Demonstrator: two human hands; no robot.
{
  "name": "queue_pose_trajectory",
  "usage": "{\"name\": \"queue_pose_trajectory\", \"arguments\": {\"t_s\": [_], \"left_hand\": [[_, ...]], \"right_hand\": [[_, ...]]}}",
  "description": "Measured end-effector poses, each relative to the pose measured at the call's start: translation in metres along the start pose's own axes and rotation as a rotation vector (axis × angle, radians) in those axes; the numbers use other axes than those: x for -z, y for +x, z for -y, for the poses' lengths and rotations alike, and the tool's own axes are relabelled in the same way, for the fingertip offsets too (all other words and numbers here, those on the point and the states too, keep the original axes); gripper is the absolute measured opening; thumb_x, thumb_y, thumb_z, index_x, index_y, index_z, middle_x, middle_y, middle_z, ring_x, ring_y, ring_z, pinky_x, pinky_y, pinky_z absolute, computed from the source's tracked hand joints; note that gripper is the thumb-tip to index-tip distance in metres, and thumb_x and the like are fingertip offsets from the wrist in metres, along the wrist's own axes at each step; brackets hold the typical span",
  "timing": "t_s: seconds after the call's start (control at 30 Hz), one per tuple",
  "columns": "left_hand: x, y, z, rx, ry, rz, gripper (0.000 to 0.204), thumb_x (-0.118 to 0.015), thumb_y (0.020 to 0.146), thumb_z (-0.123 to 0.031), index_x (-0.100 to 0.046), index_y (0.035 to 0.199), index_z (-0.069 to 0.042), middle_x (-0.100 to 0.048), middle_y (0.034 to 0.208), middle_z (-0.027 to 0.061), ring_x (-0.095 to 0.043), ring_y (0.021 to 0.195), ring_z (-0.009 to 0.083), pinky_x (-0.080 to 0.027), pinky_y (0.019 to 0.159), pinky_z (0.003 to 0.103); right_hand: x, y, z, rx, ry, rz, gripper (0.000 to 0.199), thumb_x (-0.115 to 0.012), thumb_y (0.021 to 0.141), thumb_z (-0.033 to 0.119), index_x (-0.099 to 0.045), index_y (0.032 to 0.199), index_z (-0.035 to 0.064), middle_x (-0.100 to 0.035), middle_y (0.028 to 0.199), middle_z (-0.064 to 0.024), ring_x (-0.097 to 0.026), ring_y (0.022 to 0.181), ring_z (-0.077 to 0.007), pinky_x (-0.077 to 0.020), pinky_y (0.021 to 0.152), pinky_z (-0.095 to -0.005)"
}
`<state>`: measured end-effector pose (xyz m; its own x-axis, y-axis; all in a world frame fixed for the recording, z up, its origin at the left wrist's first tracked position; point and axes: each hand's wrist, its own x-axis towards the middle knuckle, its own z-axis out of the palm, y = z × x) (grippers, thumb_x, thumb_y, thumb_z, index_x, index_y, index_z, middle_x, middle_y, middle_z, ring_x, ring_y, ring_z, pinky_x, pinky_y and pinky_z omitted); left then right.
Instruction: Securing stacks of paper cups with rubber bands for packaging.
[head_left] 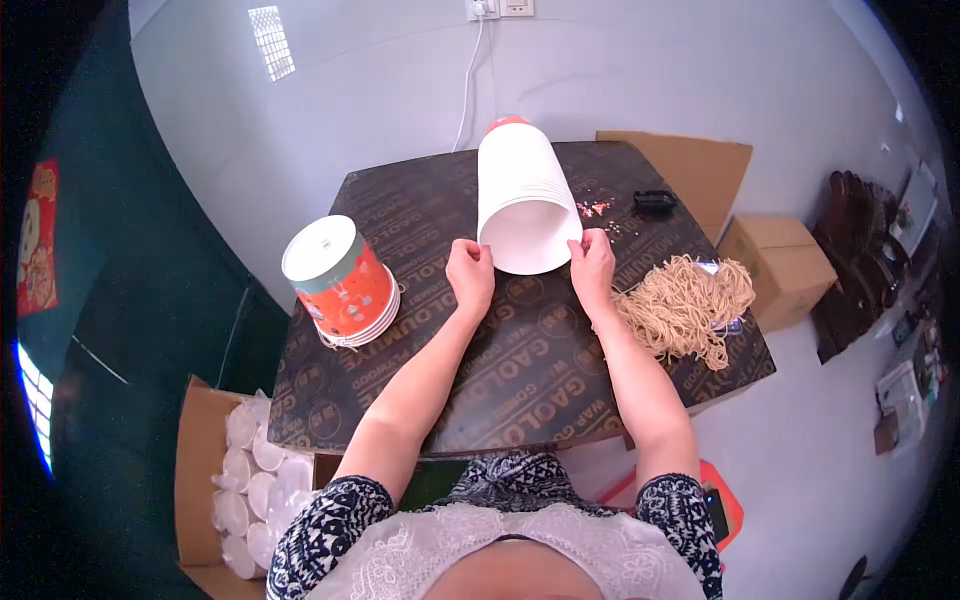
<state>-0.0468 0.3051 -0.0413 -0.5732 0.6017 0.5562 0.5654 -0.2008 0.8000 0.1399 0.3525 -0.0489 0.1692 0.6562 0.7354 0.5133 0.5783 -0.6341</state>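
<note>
We hold a stack of white paper cups (524,200) lying on its side on the dark printed tabletop (500,370), its open mouth turned toward us. Our left hand (470,272) rests at the left edge of the mouth, fingers curled with the tips against the rim. Our right hand (594,262) sits at the right edge of the mouth, thumb and fingertips pinching the rim. Both hands bear on the table directly below the stack's opening.

Just to the right of the right hand lies a loose heap of pale tan string loops (688,302), close to the wrist but apart from the cups. Left of the left hand, well apart, stands an inverted stack of orange-and-white printed cups (342,280), tilted slightly, with a few loops beneath it.

Beyond the grip, the stack tapers away from us to a red-tinted end (507,121). To the right of that far portion we see small red scraps (594,209) and a small black object (655,200) on the table. A white cable (468,90) runs up the wall behind.
</note>
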Motion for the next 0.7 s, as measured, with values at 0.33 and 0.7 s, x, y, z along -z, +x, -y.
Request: {"name": "queue_pose_trajectory", "arguments": {"t_s": [0.33, 0.7], "left_hand": [[0.004, -0.002, -0.002, -0.041, 0.122, -0.002, 0.015, -0.066, 0.083, -0.008, -0.054, 0.076, -0.002, -0.061, 0.069, 0.0151, -0.063, 0.067, 0.0334, -0.049, 0.065, 0.043], [0.015, -0.008, -0.015, 0.001, 0.084, 0.047, 0.024, -0.055, 0.085, -0.007, -0.057, 0.109, -0.003, -0.068, 0.088, 0.0219, -0.066, 0.084, 0.0403, -0.050, 0.076, 0.048]], "right_hand": [[-0.001, -0.002, 0.006, 0.073, -0.086, -0.077, 0.014, -0.062, 0.086, 0.001, -0.050, 0.093, -0.0002, -0.058, 0.088, -0.0185, -0.059, 0.084, -0.0395, -0.0467, 0.073, -0.0477], [0.009, -0.008, 0.029, -0.026, -0.044, 0.054, 0.016, -0.060, 0.082, 0.002, -0.052, 0.095, 0.0011, -0.063, 0.078, -0.0188, -0.064, 0.073, -0.0390, -0.0486, 0.068, -0.0484]]}}
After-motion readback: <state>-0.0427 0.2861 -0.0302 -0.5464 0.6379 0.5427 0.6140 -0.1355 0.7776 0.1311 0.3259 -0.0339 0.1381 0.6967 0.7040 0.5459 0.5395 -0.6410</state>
